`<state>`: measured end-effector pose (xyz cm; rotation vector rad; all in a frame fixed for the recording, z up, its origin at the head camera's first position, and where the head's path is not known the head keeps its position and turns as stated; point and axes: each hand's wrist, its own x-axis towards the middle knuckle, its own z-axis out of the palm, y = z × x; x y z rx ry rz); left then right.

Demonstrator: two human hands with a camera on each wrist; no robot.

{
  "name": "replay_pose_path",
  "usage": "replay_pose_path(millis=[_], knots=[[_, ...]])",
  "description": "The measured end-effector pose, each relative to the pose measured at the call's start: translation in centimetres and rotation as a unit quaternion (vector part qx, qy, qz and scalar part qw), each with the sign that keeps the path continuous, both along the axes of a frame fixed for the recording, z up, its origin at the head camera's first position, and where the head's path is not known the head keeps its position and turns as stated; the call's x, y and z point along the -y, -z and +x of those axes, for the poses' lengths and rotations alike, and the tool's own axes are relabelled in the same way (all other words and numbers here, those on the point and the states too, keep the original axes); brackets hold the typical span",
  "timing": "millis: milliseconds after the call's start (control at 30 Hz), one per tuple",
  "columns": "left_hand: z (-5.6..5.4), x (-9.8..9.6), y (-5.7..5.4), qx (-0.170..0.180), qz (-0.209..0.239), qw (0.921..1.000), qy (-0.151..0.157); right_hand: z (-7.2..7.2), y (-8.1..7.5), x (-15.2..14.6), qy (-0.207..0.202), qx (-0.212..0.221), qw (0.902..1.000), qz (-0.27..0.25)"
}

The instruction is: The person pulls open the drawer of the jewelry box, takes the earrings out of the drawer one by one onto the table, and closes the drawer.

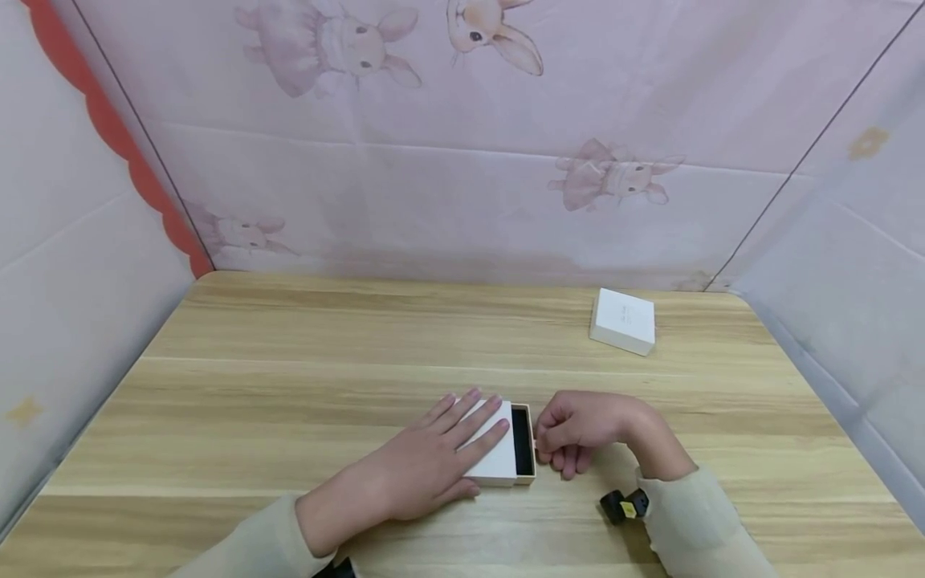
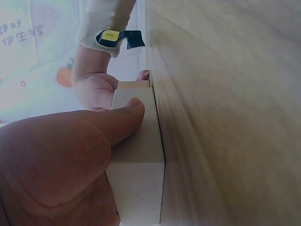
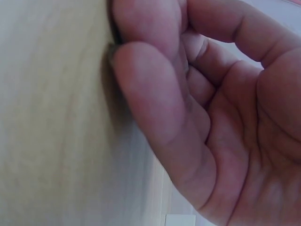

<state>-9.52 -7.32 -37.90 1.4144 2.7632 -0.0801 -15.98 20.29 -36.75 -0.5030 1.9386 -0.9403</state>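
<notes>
A white drawer-style gift box lies on the table, its inner tray sticking out a little on the right and showing a black inside. My left hand rests on the white sleeve with straight, spread fingers across the top. In the left wrist view its thumb lies along the box's near side. At the tray's right end, my right hand pinches a small tab between thumb and forefinger. The right wrist view shows the other fingers curled, close to the tabletop; the tab is hidden there.
A second white box with faint print on top stands at the back right of the wooden table. Fabric walls with rabbit pictures rise behind and beside the table. A black wrist camera is by the right sleeve.
</notes>
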Motion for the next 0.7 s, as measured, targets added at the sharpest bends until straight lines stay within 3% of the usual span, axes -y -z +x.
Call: replay_pose_path(millis=[700], knots=[[-0.04, 0.01, -0.10, 0.013, 0.003, 0.9999, 0.000, -0.11, -0.12, -0.28, -0.007, 0.002, 1.0000, 0.003]])
